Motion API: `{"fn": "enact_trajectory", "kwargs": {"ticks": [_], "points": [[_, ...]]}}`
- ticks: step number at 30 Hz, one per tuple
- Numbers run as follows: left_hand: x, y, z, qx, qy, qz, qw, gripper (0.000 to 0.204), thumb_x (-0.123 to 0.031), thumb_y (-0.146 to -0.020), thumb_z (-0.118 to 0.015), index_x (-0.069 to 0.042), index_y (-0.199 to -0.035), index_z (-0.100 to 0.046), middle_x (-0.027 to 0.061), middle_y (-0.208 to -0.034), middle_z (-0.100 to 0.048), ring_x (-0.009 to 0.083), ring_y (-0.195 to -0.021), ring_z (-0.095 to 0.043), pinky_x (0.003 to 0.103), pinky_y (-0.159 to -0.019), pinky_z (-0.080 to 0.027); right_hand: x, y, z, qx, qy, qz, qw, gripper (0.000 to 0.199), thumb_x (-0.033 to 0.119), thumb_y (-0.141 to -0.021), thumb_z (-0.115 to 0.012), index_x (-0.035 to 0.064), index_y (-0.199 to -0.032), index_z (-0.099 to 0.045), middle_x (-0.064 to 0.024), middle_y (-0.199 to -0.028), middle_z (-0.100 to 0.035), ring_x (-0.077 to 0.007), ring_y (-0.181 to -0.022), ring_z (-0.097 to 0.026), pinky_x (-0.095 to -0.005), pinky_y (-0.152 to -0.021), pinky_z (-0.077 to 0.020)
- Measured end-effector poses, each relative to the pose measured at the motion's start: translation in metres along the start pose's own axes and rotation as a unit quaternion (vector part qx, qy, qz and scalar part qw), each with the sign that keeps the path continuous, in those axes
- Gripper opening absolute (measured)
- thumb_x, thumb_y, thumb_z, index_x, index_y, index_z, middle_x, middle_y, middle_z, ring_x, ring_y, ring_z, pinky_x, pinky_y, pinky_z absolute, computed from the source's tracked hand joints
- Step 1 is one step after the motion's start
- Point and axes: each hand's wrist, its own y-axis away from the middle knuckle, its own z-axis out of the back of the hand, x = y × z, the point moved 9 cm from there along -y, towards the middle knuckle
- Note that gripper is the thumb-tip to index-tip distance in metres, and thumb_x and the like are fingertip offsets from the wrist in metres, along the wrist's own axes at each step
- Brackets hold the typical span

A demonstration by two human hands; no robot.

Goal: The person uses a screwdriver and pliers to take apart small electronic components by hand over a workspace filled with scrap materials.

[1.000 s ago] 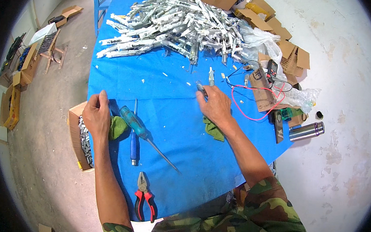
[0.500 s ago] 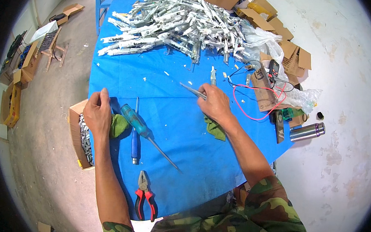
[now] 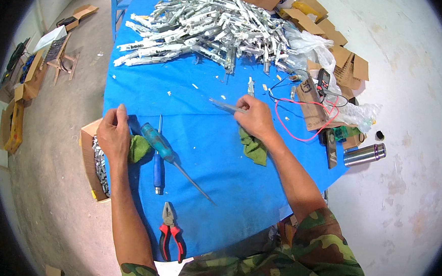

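My right hand (image 3: 255, 117) is closed around slim grey metal tweezers (image 3: 225, 105). Their pointed tip reaches out to the left over the blue tablecloth (image 3: 215, 153). At the table's left edge my left hand (image 3: 114, 131) is raised with its fingers curled and the thumb up; whatever it may hold is hidden. A crumpled green cloth (image 3: 139, 149) lies beside my left wrist, and another green cloth (image 3: 253, 149) lies under my right wrist. Between my arms are a teal-handled screwdriver (image 3: 156, 140), a blue-handled screwdriver (image 3: 158, 172) and red-and-black pliers (image 3: 172, 236).
A large pile of metal and white plastic strips (image 3: 212, 28) covers the far table. One strip (image 3: 251, 85) lies beyond my right hand. To the right are a meter (image 3: 324, 79) with a red cable, cardboard and a steel flask (image 3: 365, 155). A box of metal pieces (image 3: 95, 163) stands at left.
The view has shifted slightly. The tweezers in my right hand are tilted a little flatter and look blurred. My left hand holds nearly the same pose.
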Motion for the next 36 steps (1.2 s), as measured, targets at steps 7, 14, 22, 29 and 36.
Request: {"fn": "enact_trajectory", "kwargs": {"ticks": [7,14,22,29,36], "points": [[-0.002,0.002,0.001,-0.010,-0.016,-0.005,1.000,0.039,-0.037,-0.104,-0.067,0.000,-0.093,-0.075,0.0067,-0.073,-0.068,0.0133,-0.066,-0.058,0.033,-0.063,-0.045,-0.038,-0.001,0.012,0.013,-0.290,-0.197,0.937,0.027,0.012,-0.077,-0.074,-0.0014,-0.100,-0.073,-0.0121,-0.087,-0.076,-0.0229,-0.078,-0.073,-0.0393,-0.074,-0.0579],[-0.006,0.002,0.004,-0.002,-0.031,0.007,0.999,0.040,-0.037,-0.104,-0.067,0.001,-0.093,-0.074,0.0072,-0.073,-0.069,0.0136,-0.066,-0.059,0.034,-0.064,-0.046,-0.026,0.003,0.007,0.081,-0.110,-0.112,0.984,0.022,0.007,-0.078,-0.073,-0.0016,-0.098,-0.074,-0.0134,-0.088,-0.076,-0.0220,-0.078,-0.073,-0.0375,-0.073,-0.0574],[-0.008,0.003,0.002,0.002,-0.034,0.007,0.999,0.040,-0.038,-0.104,-0.066,0.000,-0.093,-0.074,0.0068,-0.074,-0.069,0.0132,-0.068,-0.059,0.034,-0.065,-0.046,0.009,0.002,-0.001,0.081,0.048,0.029,0.995,0.018,0.008,-0.081,-0.075,0.0036,-0.098,-0.074,-0.0185,-0.094,-0.075,-0.0373,-0.088,-0.073,-0.0447,-0.075,-0.0563],[-0.007,0.002,0.002,-0.005,-0.025,0.005,1.000,0.040,-0.039,-0.104,-0.066,0.000,-0.096,-0.075,0.0073,-0.073,-0.068,0.0137,-0.067,-0.058,0.034,-0.065,-0.046,0.011,0.002,0.005,0.119,0.075,0.020,0.990,0.016,0.010,-0.085,-0.072,0.0067,-0.101,-0.069,-0.0170,-0.095,-0.074,-0.0403,-0.094,-0.070,-0.0528,-0.079,-0.0511],[-0.003,0.002,0.000,0.003,-0.021,0.009,1.000,0.040,-0.038,-0.104,-0.066,0.000,-0.095,-0.074,0.0068,-0.073,-0.069,0.0135,-0.068,-0.059,0.034,-0.065,-0.046,0.010,0.006,0.003,0.123,0.077,0.036,0.989,0.016,0.009,-0.087,-0.070,0.0074,-0.102,-0.067,-0.0172,-0.099,-0.073,-0.0408,-0.096,-0.069,-0.0530,-0.080,-0.0510]]}}
